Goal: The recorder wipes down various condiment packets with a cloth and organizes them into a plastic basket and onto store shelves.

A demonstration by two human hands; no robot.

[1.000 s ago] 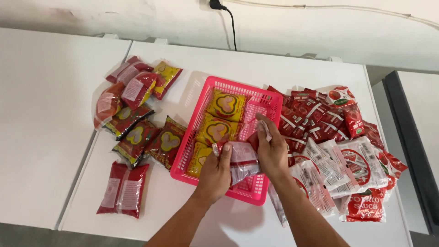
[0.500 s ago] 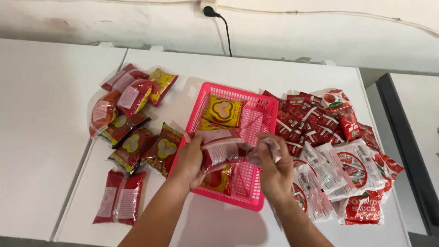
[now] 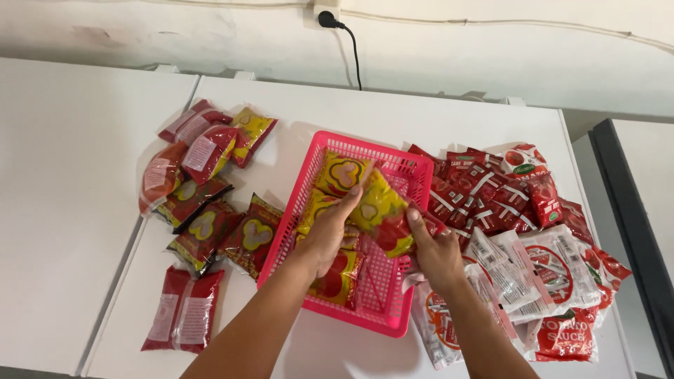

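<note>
Above the pink basket [image 3: 414, 175], both hands grip one yellow-and-red sachet [image 3: 382, 214] — the left hand [image 3: 330, 235] closed on its near-left edge, the right hand [image 3: 435, 253] pinching its right end. More yellow sachets [image 3: 340, 172] lie in the basket; red sauce packets [image 3: 491, 196] crowd the desk [image 3: 435, 123] to the right.

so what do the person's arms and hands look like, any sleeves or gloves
Both forearms are bare as far as the frame shows: no sleeves in view. The left hand and right hand wear no gloves, and no rings, watch or bands show. Fingernails look short and unpainted. Anything above the forearms is out of frame.
</note>
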